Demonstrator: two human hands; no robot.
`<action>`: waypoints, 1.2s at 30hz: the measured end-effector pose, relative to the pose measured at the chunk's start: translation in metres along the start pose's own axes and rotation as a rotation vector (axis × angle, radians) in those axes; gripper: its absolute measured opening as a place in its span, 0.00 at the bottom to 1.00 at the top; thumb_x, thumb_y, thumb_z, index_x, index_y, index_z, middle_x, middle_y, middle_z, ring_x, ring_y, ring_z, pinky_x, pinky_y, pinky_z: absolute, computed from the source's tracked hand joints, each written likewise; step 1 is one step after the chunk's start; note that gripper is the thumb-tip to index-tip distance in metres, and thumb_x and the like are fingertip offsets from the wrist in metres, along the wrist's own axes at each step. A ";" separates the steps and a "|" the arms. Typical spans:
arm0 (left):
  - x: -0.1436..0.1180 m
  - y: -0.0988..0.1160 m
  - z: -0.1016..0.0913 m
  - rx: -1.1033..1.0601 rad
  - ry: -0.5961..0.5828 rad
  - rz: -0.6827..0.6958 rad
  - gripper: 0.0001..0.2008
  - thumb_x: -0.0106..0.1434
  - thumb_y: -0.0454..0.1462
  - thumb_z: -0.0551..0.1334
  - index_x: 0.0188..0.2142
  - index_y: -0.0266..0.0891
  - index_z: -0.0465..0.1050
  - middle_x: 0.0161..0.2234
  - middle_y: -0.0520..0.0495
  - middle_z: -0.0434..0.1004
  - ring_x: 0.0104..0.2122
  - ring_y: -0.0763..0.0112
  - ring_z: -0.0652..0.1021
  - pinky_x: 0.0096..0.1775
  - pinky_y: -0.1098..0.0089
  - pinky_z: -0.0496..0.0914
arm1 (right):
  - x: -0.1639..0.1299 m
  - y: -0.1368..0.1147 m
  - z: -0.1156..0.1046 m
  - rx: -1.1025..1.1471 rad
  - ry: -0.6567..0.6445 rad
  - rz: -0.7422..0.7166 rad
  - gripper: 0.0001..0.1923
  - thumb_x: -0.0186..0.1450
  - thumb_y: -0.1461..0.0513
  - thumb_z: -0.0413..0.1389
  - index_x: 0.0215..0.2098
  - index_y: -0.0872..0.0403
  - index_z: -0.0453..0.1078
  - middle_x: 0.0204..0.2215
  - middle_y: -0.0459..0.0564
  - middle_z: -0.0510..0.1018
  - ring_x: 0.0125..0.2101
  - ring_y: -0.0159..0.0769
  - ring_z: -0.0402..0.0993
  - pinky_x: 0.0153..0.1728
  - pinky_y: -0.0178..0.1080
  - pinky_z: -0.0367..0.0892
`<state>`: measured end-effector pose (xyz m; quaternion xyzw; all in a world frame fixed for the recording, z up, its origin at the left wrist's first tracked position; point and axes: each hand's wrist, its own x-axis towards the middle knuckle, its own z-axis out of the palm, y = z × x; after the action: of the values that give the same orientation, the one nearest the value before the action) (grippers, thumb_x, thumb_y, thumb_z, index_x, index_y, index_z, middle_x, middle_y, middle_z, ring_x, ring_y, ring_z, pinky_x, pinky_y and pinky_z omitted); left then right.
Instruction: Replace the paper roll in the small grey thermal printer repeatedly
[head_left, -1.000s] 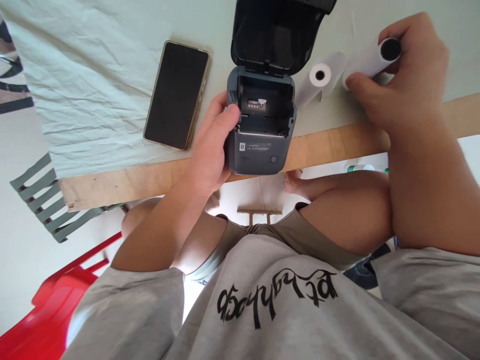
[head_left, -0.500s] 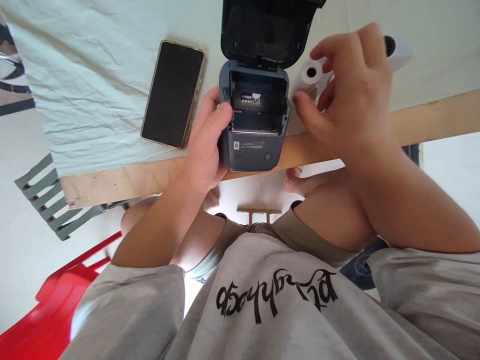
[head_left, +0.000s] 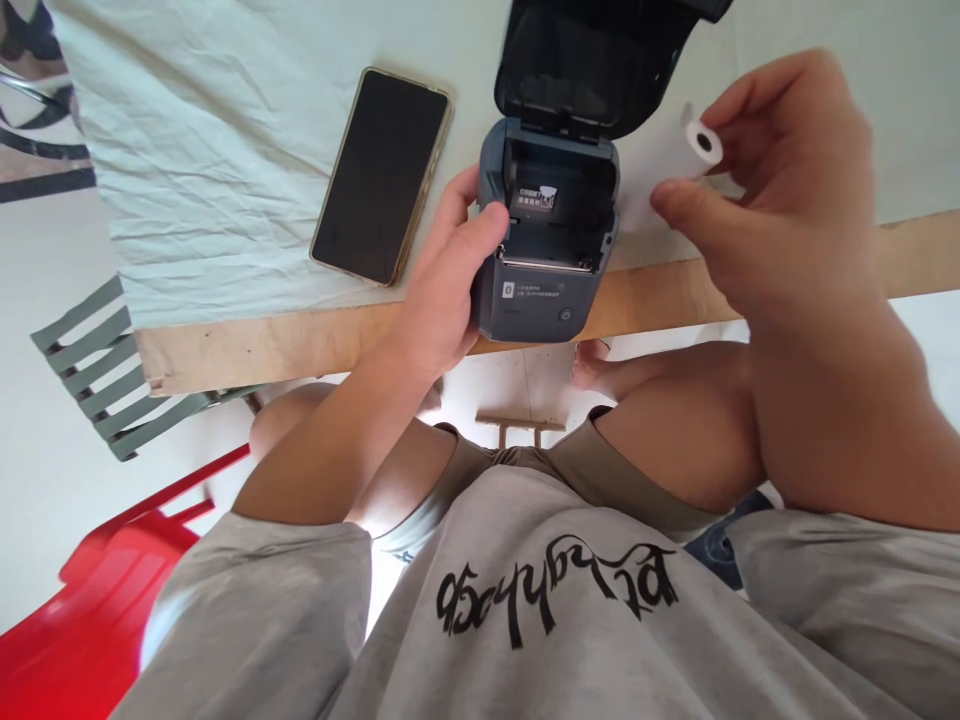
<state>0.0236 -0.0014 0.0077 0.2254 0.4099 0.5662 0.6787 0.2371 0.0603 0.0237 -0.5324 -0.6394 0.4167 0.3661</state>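
My left hand (head_left: 457,260) grips the left side of a dark grey label printer (head_left: 536,305), its thumb at the rim. The printer's black lid (head_left: 592,70) is swung up, and the roll bay (head_left: 559,215) has only a small printed sticker in it. To the printer's right, my right hand (head_left: 795,170) has a white paper roll (head_left: 703,147) between thumb and fingers. The dark core hole of that roll faces me, and a loose paper edge curls at its top. My right palm hides part of the roll.
A phone (head_left: 381,175) with a dark screen lies left of the printer on the pale tablecloth (head_left: 225,150). The wooden table edge (head_left: 285,350) runs in front of my body. A red chair (head_left: 112,570) and a green slatted seat (head_left: 97,365) stand at lower left.
My right hand has moved right with the paper roll, away from the printer. My left hand keeps its hold on the printer. The second roll seen at far right is now out of sight.
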 end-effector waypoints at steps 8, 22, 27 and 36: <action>0.003 -0.005 -0.004 -0.010 0.008 0.026 0.05 0.68 0.41 0.67 0.42 0.48 0.78 0.38 0.55 0.80 0.33 0.73 0.78 0.34 0.73 0.73 | -0.001 -0.017 0.004 0.560 -0.166 0.538 0.15 0.53 0.65 0.59 0.39 0.53 0.67 0.31 0.46 0.71 0.27 0.30 0.73 0.20 0.32 0.70; 0.001 -0.005 -0.001 0.039 -0.018 0.051 0.09 0.67 0.45 0.68 0.44 0.49 0.78 0.41 0.50 0.83 0.41 0.63 0.85 0.33 0.69 0.75 | 0.001 -0.010 -0.002 0.678 -0.213 0.578 0.14 0.58 0.67 0.60 0.44 0.55 0.71 0.31 0.47 0.72 0.33 0.29 0.73 0.34 0.35 0.79; 0.002 -0.004 0.000 0.058 -0.009 0.049 0.07 0.68 0.44 0.66 0.44 0.49 0.78 0.43 0.51 0.83 0.46 0.61 0.85 0.34 0.68 0.76 | 0.003 -0.008 0.002 0.673 -0.183 0.612 0.16 0.57 0.64 0.59 0.45 0.54 0.72 0.31 0.48 0.73 0.31 0.30 0.74 0.30 0.35 0.77; 0.002 -0.004 -0.002 0.082 -0.024 0.040 0.09 0.68 0.45 0.66 0.45 0.50 0.78 0.43 0.50 0.81 0.41 0.63 0.83 0.36 0.67 0.76 | 0.002 -0.009 0.008 0.546 -0.102 0.578 0.15 0.56 0.64 0.63 0.43 0.48 0.73 0.28 0.47 0.67 0.30 0.30 0.72 0.25 0.31 0.66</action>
<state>0.0245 -0.0008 0.0035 0.2679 0.4200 0.5598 0.6622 0.2267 0.0601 0.0289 -0.5521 -0.3465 0.6828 0.3298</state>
